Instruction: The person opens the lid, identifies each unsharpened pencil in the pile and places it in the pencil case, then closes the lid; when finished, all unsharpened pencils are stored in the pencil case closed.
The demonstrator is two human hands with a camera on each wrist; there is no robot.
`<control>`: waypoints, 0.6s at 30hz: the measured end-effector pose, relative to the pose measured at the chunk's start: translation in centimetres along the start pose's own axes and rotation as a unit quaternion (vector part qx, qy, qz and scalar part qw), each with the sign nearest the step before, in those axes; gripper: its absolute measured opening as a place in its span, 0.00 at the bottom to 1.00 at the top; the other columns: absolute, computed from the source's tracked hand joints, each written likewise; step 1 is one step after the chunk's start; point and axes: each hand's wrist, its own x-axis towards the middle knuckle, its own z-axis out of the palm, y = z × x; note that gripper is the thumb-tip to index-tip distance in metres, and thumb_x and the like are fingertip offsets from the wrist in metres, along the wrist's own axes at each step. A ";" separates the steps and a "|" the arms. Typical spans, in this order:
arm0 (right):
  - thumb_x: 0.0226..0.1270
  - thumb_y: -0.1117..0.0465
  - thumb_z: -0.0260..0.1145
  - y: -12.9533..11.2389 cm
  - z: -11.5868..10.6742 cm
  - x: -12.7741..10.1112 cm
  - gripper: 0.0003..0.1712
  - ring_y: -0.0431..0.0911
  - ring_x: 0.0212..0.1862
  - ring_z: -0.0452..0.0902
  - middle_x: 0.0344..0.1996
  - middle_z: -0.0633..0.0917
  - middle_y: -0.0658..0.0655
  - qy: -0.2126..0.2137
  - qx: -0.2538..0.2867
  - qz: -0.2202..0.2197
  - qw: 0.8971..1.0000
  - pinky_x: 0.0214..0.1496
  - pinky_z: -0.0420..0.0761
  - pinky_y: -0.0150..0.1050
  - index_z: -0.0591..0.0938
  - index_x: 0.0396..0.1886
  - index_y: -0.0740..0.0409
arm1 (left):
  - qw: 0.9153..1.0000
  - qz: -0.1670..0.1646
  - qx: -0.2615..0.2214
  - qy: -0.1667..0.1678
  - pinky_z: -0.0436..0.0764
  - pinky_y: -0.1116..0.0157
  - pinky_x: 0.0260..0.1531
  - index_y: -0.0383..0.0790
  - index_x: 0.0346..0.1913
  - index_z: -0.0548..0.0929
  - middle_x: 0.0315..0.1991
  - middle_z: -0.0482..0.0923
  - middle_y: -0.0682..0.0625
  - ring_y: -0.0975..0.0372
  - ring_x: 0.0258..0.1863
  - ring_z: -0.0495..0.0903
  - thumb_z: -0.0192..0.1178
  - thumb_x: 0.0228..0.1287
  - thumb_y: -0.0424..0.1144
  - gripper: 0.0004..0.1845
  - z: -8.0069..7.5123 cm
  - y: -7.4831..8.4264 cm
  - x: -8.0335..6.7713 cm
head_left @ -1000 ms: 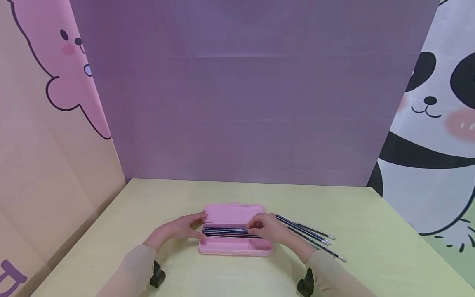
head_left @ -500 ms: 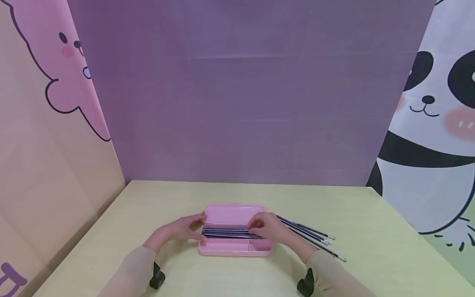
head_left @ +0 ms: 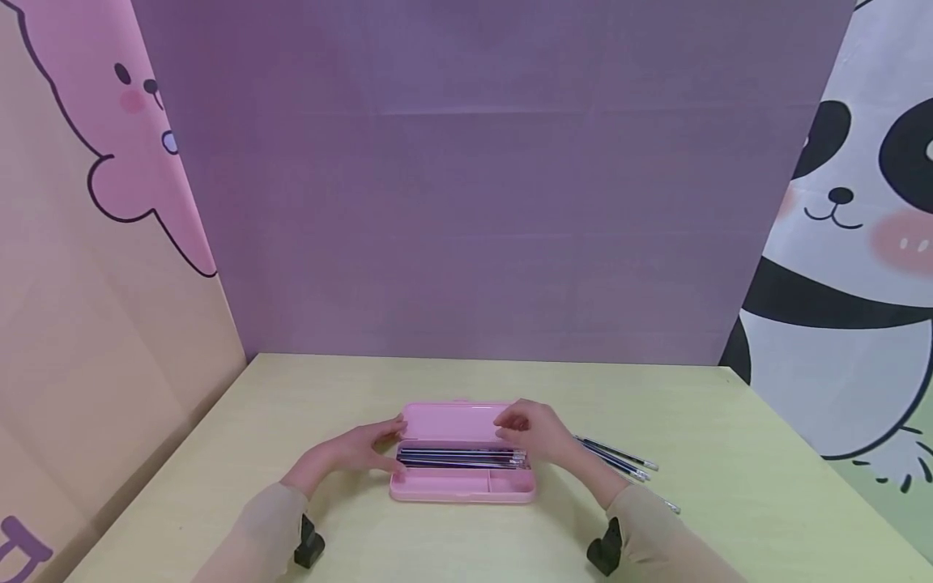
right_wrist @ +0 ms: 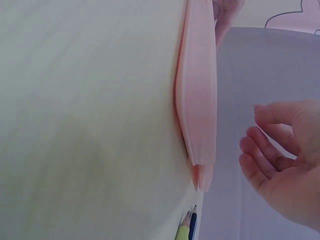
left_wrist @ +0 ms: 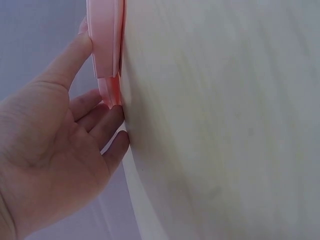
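Observation:
An open pink pencil case [head_left: 440, 485] lies on the table, its lid folded back away from me. Several dark striped pencils [head_left: 459, 458] lie side by side in its long compartment. At the case's left end is my left hand [head_left: 352, 450]; the thumb touches the tray end and the fingertips reach the lid's edge. The left wrist view shows that thumb [left_wrist: 70, 57] against the case's wall. My right hand [head_left: 538, 429] hovers over the right end of the case with bent, loose fingers. In the right wrist view the right hand [right_wrist: 285, 165] holds nothing and is apart from the case.
More pencils [head_left: 619, 457] with white ends lie loose on the table right of the case, partly hidden by my right forearm. Sharpened tips of a pencil [right_wrist: 183, 229] and its neighbour show in the right wrist view. A purple backdrop [head_left: 466, 202] stands behind the table [head_left: 328, 380].
My right hand has let go of a pencil, now lying in the case with the others, and has lifted up and slightly right. The left hand has stayed in place.

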 end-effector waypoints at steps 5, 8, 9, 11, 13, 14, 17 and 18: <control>0.59 0.64 0.67 1.0 -0.2 0.4 0.09 0.42 0.34 0.77 0.31 0.82 0.53 0.035 -0.004 -0.007 0.999 0.37 0.79 0.30 0.84 0.38 0.64 | 1.000 -0.009 0.001 0.002 0.55 0.48 0.70 0.43 0.72 0.59 0.73 0.52 0.44 0.49 0.72 0.54 0.69 0.50 0.53 0.47 0.1 0.1 0.0; 0.59 0.64 0.67 1.5 -0.2 0.4 0.12 0.44 0.36 0.79 0.35 0.83 0.57 0.048 0.007 0.008 0.999 0.40 0.81 0.33 0.82 0.42 0.66 | 1.000 -0.011 -0.001 0.003 0.54 0.48 0.70 0.43 0.72 0.59 0.74 0.51 0.43 0.49 0.72 0.53 0.70 0.50 0.52 0.47 0.2 0.3 0.0; 0.59 0.64 0.67 1.7 -0.2 0.5 0.13 0.45 0.37 0.79 0.36 0.83 0.57 0.051 0.008 0.015 0.999 0.41 0.81 0.35 0.82 0.43 0.66 | 1.000 -0.012 -0.003 0.003 0.54 0.48 0.70 0.43 0.72 0.58 0.74 0.50 0.43 0.48 0.72 0.52 0.70 0.50 0.51 0.47 0.2 0.3 0.0; 0.59 0.64 0.67 1.7 -0.1 0.5 0.16 0.46 0.39 0.79 0.39 0.83 0.59 0.054 0.008 0.035 0.998 0.44 0.82 0.38 0.81 0.46 0.66 | 1.000 -0.013 -0.011 0.003 0.54 0.48 0.70 0.41 0.72 0.57 0.73 0.51 0.42 0.48 0.72 0.53 0.70 0.50 0.50 0.49 0.3 0.4 0.0; 0.59 0.64 0.67 1.8 -0.1 0.6 0.18 0.48 0.40 0.79 0.40 0.82 0.60 0.057 0.001 0.050 0.997 0.45 0.82 0.41 0.79 0.48 0.66 | 1.000 -0.012 -0.022 0.003 0.55 0.49 0.70 0.40 0.73 0.54 0.73 0.52 0.41 0.48 0.72 0.53 0.71 0.49 0.49 0.51 0.3 0.3 0.0; 0.59 0.64 0.68 1.9 -0.1 0.6 0.19 0.48 0.41 0.79 0.40 0.82 0.60 0.057 -0.002 0.057 0.997 0.46 0.82 0.42 0.79 0.49 0.66 | 1.000 -0.011 -0.027 0.004 0.55 0.49 0.70 0.39 0.73 0.53 0.73 0.53 0.40 0.47 0.72 0.54 0.71 0.49 0.49 0.52 0.3 0.3 0.1; 0.59 0.64 0.68 2.1 -0.1 0.7 0.21 0.50 0.41 0.78 0.41 0.81 0.62 0.057 -0.010 0.069 0.996 0.46 0.82 0.44 0.77 0.51 0.68 | 0.999 -0.008 -0.041 0.004 0.56 0.50 0.70 0.39 0.73 0.51 0.72 0.54 0.41 0.48 0.71 0.55 0.72 0.47 0.48 0.54 0.4 0.2 0.2; 0.59 0.64 0.68 2.2 -0.1 0.7 0.22 0.50 0.42 0.78 0.41 0.81 0.62 0.055 -0.012 0.073 0.996 0.46 0.82 0.44 0.77 0.52 0.69 | 0.999 -0.007 -0.042 0.005 0.56 0.50 0.70 0.39 0.73 0.51 0.72 0.54 0.41 0.48 0.71 0.55 0.72 0.47 0.48 0.55 0.4 0.2 0.2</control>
